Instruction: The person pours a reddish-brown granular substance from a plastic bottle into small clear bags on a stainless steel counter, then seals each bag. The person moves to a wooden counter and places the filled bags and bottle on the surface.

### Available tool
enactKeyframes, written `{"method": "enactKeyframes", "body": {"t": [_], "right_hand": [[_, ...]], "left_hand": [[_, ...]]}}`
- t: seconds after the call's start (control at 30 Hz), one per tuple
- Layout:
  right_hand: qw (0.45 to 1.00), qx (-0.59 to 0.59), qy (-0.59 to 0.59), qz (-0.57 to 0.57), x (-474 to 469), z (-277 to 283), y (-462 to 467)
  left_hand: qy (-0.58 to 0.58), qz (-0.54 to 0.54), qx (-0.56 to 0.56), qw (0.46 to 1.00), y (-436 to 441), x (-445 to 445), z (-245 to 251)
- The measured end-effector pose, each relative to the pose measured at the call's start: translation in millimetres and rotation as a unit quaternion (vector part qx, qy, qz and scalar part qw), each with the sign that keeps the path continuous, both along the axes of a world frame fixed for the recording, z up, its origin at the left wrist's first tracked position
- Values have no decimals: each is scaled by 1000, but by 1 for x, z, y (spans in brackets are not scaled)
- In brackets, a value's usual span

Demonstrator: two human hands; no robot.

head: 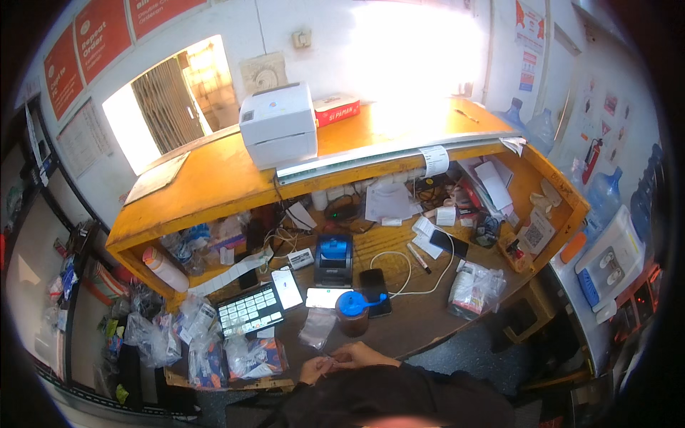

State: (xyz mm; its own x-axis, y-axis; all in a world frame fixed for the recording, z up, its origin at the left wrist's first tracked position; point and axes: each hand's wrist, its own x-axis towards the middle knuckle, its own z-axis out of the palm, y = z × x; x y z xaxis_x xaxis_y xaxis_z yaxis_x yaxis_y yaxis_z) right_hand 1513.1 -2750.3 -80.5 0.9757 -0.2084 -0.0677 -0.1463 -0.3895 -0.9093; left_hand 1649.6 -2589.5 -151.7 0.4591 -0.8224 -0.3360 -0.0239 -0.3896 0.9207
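Note:
My left hand [314,369] and my right hand [357,355] meet at the desk's front edge with fingers bent together. Whether anything sits between the fingers is too small to tell. Just beyond them lies a clear plastic bag [319,327], its near end close to my fingertips. A dark jar or cup with a blue lid [352,305] stands past my right hand. Behind it are a lit phone [329,297] and a dark phone [377,283]. To the left, a tablet [251,312] with a grid on its screen lies beside a white-screened phone [287,288].
Plastic-wrapped packets [257,358] lie at the desk's left front, another wrapped pack [472,289] at the right. A small blue-and-black printer [333,259] stands mid-desk near a white cable [409,267]. The yellow wooden shelf [214,176] carries a white label printer [279,125].

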Motion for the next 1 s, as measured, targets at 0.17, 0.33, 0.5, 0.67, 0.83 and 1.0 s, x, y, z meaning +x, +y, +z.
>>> {"method": "enactKeyframes", "body": {"t": [0.17, 0.33, 0.5, 0.67, 0.83, 1.0], "right_hand": [[995, 100, 19, -8, 1, 2, 2], [968, 248, 41, 19, 3, -12, -13], [976, 190, 75, -74, 2, -18, -1], [966, 189, -16, -173, 0, -24, 21], [916, 341, -18, -213, -2, -28, 15], [991, 116, 7, -65, -2, -10, -7]], "left_hand": [[-58, 7, -21, 998, -6, -2, 5], [-82, -35, -55, 994, -5, 2, 18], [68, -34, -77, 994, -6, -6, 38], [46, -10, -126, 991, -8, -15, 45], [150, -66, -164, 973, -13, -18, 50], [-179, 0, -30, 983, -24, -14, 71]]}}
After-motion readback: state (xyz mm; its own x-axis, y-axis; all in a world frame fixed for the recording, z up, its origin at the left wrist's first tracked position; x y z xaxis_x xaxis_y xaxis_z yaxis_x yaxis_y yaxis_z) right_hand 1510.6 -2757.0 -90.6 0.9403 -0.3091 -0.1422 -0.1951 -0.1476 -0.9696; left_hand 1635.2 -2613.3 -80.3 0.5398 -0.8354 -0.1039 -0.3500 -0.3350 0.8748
